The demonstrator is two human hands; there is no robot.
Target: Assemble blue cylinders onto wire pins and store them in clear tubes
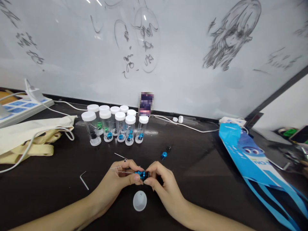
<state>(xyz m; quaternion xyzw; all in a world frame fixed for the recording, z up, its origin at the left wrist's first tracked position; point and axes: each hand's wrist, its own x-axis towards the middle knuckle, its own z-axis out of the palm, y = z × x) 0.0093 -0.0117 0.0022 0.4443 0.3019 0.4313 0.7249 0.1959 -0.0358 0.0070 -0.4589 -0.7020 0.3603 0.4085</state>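
Left hand: the person's left hand (pixel 117 181) is pinching, between thumb and fingers, a small shiny blue metal part with a black end (pixel 142 175).
Right hand: the right hand (pixel 166 184) has its thumb and finger closed on the black end of this same part, so both hands hold it together.
Blue part: it is located above the dark brown table (pixel 197 163), between the fingertips of two hands; its finer details are too small to tell.
Thin rods: slender silver-coloured rods (pixel 126 172) extend from near the blue part toward the left hand.
Cup: a round, translucent white plastic cup (pixel 140 201) is just below the hands in the view.
Hex key: an L-shaped silver metal key (pixel 84 181) lies to the left of the left hand.
Loose pieces: a small round blue metal piece (pixel 164 155) and a small black piece (pixel 169 148) lie near each other, beyond the right hand.
Tubes: clear cylindrical tubes with white caps (pixel 120 127) stand upright in a group, several with blue, green or black pieces inside.
Bag: a flat blue bag with printed eyes (pixel 232 141) lies at the right.
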